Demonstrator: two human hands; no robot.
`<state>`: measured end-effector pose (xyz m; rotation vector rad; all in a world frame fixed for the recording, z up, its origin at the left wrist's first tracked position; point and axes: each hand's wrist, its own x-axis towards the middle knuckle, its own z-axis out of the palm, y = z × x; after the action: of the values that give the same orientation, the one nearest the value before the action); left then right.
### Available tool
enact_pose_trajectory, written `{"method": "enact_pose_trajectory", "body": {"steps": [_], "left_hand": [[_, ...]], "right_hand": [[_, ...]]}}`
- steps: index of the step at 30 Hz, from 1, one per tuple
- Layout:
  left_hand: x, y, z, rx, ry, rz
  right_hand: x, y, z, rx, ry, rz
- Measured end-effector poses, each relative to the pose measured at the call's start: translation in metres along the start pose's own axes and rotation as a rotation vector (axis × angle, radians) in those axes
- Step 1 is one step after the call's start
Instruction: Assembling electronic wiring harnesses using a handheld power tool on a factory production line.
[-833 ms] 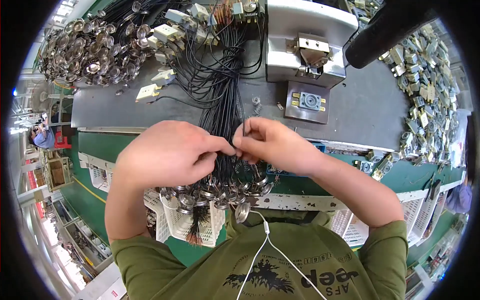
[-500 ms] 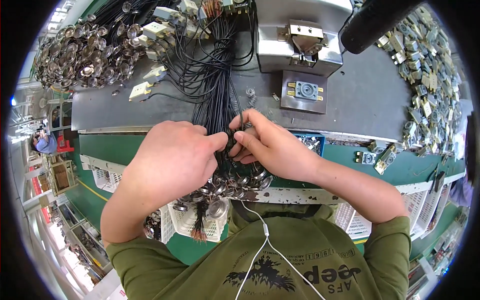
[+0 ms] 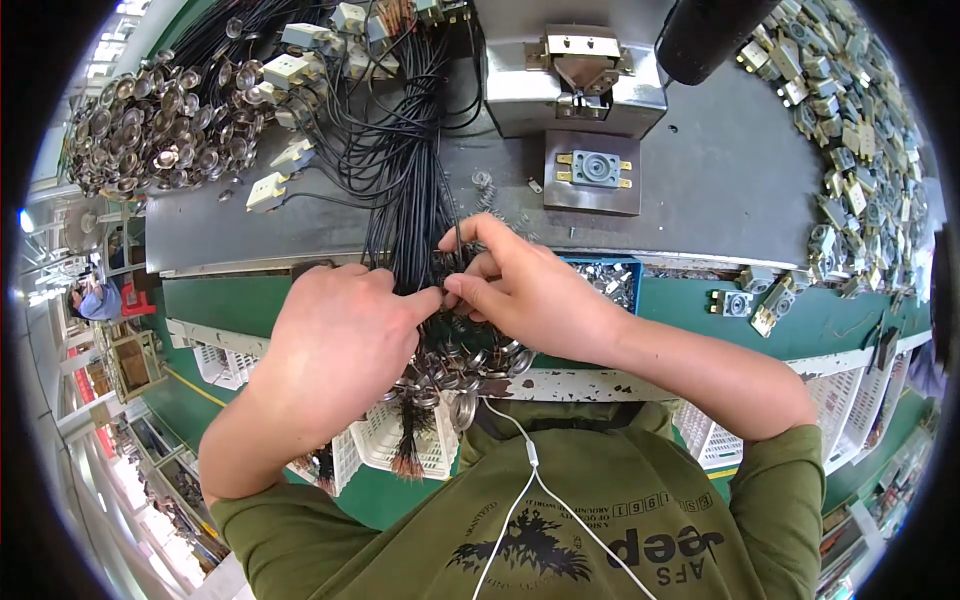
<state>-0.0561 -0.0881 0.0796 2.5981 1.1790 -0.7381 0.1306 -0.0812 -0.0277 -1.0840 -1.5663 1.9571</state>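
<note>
A thick bundle of black wires [image 3: 408, 190] runs down over the bench edge. Shiny round metal caps [image 3: 470, 368] hang from it below my hands. My left hand [image 3: 345, 335] is closed at the left side of the bundle, its thumb and forefinger touching the wires; what they hold is hidden. On the other side, my right hand [image 3: 535, 295] has its thumb and fingers pinched round a single black wire at the bundle's edge. The two hands' fingertips almost meet. Thin coil springs [image 3: 485, 190] lie on the bench just beyond them.
White switch-like blocks [image 3: 290, 70] on wires and a heap of metal caps [image 3: 165, 120] lie at left. A metal fixture [image 3: 575, 75] and a block bearing a grey part [image 3: 597, 168] stand ahead. Grey parts [image 3: 855, 150] pile up at right. A blue tray [image 3: 638, 280] holds small metal pieces.
The view has shifted a little, so the bench things sit further left. Both hands stay at the wire bundle, fingertips slightly closer together.
</note>
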Motion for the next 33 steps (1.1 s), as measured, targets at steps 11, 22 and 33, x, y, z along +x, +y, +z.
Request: {"method": "enact_pose_trajectory", "body": {"steps": [11, 22, 33], "left_hand": [[-0.001, -0.011, 0.004, -0.116, 0.048, -0.028], [0.001, -0.01, 0.004, -0.112, 0.048, -0.025], [0.002, -0.002, -0.001, -0.144, -0.068, 0.009]], "right_hand": [[-0.003, 0.008, 0.012, -0.307, 0.055, -0.163], [-0.001, 0.006, 0.021, -0.509, 0.136, -0.161], [-0.013, 0.004, 0.01, -0.323, 0.154, -0.193]]}}
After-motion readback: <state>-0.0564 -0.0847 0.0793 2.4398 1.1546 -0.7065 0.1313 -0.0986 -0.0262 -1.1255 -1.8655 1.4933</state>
